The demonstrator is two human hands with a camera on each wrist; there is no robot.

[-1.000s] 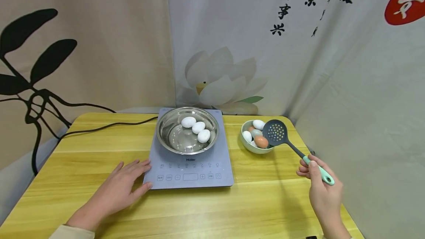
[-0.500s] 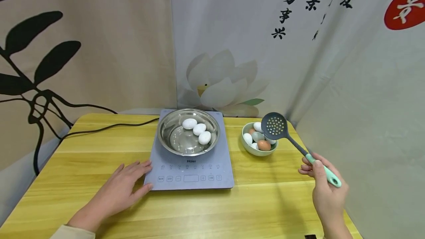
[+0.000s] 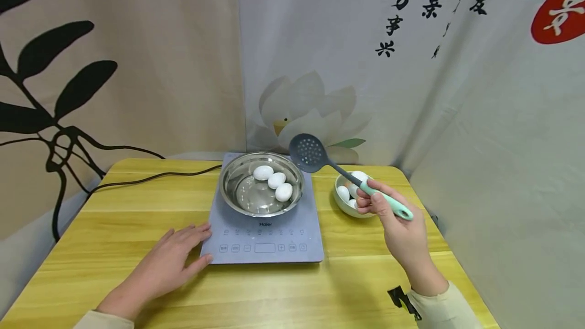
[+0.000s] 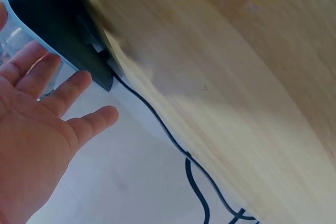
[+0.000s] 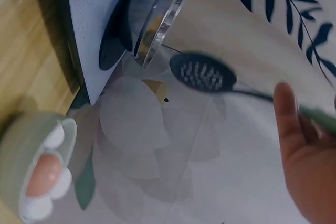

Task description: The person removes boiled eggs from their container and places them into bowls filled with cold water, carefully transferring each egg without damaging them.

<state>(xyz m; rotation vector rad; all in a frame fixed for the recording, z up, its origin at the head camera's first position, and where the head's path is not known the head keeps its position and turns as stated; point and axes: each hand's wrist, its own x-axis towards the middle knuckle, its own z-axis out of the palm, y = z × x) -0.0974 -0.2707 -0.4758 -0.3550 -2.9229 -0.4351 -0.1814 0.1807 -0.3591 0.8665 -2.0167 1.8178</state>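
My right hand (image 3: 402, 227) grips the mint-green handle of a slotted skimmer (image 3: 309, 153), whose dark perforated head is held up by the right rim of the steel pot (image 3: 242, 202). Nothing lies on that head. Three white eggs (image 3: 276, 181) sit inside the pot, which stands on a grey induction cooktop (image 3: 228, 240). Fingers spread, my left hand (image 3: 160, 268) touches the cooktop's left edge. Partly behind my right hand is a pale green bowl (image 3: 340, 203); the right wrist view shows white eggs and a brown egg (image 5: 44, 174) in it.
A black power cord (image 3: 155, 172) runs from the cooktop over the left side of the wooden table (image 3: 265, 298). Printed curtains (image 3: 311, 39) hang close behind the table and along its right side.
My right hand has carried the skimmer left, from above the egg bowl to the pot's right rim. The left hand stays at the cooktop's edge.
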